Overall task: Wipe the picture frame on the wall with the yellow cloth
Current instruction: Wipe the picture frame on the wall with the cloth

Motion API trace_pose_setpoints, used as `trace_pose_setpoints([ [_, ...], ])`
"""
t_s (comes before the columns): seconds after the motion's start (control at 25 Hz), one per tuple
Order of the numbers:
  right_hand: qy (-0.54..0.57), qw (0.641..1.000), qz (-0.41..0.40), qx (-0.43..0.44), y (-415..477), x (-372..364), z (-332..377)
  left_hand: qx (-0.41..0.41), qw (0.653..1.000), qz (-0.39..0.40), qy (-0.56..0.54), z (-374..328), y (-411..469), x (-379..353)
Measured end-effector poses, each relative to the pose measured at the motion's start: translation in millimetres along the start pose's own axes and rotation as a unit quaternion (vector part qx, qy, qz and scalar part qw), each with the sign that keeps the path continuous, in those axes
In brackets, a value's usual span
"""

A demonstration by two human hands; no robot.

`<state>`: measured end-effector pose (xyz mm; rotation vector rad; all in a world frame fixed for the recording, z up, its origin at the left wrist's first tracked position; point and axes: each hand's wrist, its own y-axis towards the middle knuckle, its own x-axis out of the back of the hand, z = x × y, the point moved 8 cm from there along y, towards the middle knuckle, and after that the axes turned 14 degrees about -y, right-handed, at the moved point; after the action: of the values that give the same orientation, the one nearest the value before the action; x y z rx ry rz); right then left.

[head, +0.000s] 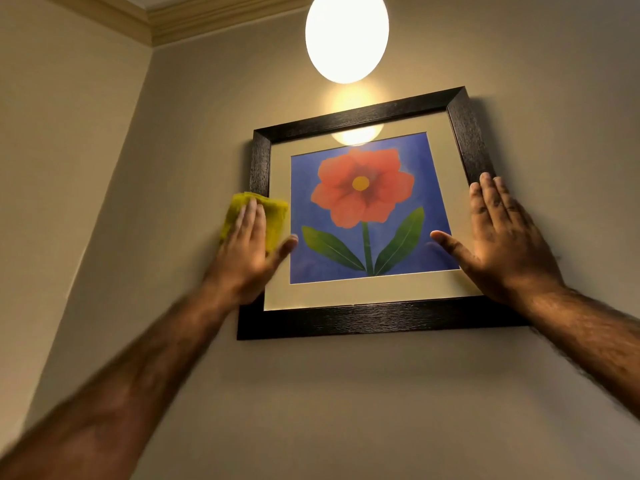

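A dark wooden picture frame (pixel 363 318) hangs on the beige wall, holding a red flower print on blue with a cream mat. My left hand (pixel 251 252) presses a folded yellow cloth (pixel 273 216) flat against the frame's left side, about halfway up; the hand is blurred. The cloth covers part of the left bar and mat. My right hand (pixel 502 233) lies flat and spread on the frame's right side, fingers over the right bar, thumb on the glass. It holds nothing.
A glowing white globe lamp (pixel 346 36) hangs just above the frame, and its reflection shows in the glass. A room corner (pixel 145 109) with cornice moulding runs to the left of the frame. Bare wall lies below.
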<state>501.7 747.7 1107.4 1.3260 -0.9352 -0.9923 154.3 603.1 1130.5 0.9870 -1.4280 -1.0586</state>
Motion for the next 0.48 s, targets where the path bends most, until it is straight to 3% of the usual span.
trace_pose_setpoints([
  [0.2, -0.007, 1.000, -0.002, 0.001, -0.5, -1.5, 0.8, 0.036, 0.999, 0.013, 0.005, -6.6, 110.0, 24.7],
  [0.48, -0.001, 1.000, 0.001, -0.002, -0.3, -2.6, 2.2, -0.003, 0.999, -0.030, -0.018, -2.0, 47.4, 4.7],
])
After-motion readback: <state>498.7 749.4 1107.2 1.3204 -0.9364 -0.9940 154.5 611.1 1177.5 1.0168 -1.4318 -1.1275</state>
